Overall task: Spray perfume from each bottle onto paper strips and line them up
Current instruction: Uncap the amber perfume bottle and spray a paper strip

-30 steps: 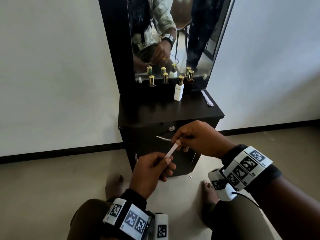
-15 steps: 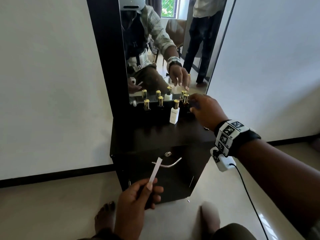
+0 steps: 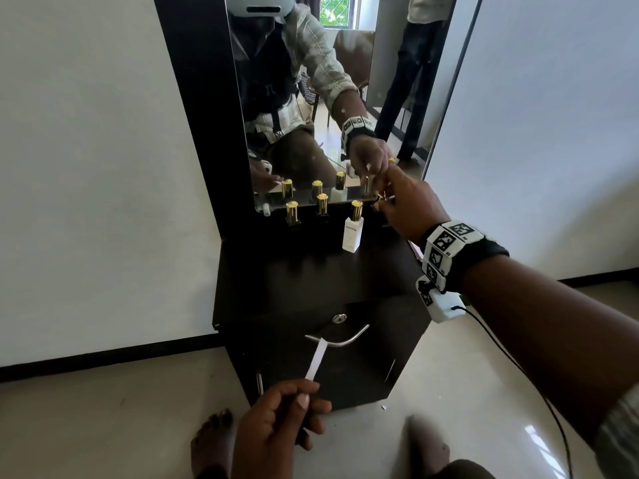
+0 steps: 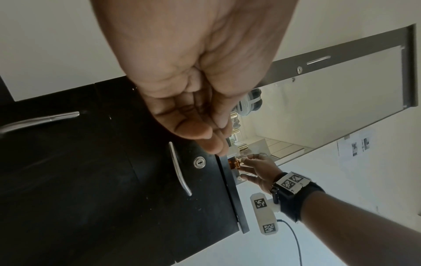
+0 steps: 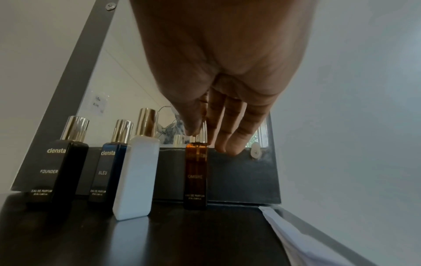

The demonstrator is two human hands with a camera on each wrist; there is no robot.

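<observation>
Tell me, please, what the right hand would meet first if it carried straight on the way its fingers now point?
Most likely the gold cap of the amber glass perfume bottle: the right hand has thumb and forefinger already at it. The other fingers point past it toward the mirror's lower edge, though depth is unclear.

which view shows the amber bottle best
The right wrist view: the amber bottle stands whole, label facing, right hand at its cap. The left wrist view shows a sliver; in the head view the hand hides it.

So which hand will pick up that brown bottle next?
Probably the right hand: its fingers are already at the amber bottle's gold cap, while the left hand pinches the paper strip down by the drawer.
</observation>
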